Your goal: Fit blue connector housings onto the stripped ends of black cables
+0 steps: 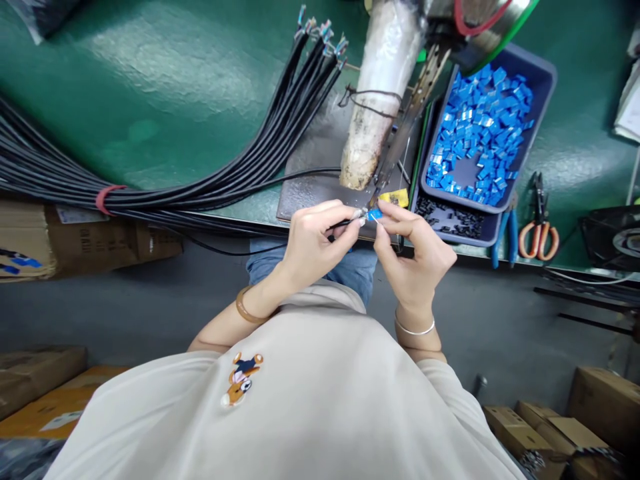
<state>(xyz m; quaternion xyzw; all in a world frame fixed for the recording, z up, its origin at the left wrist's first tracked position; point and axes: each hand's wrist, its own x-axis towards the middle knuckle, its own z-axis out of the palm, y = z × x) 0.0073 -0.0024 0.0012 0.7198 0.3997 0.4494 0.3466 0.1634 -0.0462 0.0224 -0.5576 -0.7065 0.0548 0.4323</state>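
Note:
My left hand [320,237] pinches the stripped end of a black cable [345,223] between thumb and fingertips. Just to its right, a small blue connector [374,215] sits at the cable end. My right hand [415,247] closes its thumb and index finger around this connector, and a thin pale wire [376,221] shows by the thumb. Directly above the fingertips, a slim perforated metal arm [407,127], like a soldering iron mount, points down. A plastic-wrapped tube [377,100] runs beside it. A yellow block [395,197] lies behind my right index finger.
A bundle of black cables [210,190], tied with a red band [107,199], spans the green bench at left. At right stand a grey bin [543,100] of blue connectors and a tray [465,235] of small black parts. Beside them lie blue-handled pliers [513,237] and orange-handled scissors [539,240].

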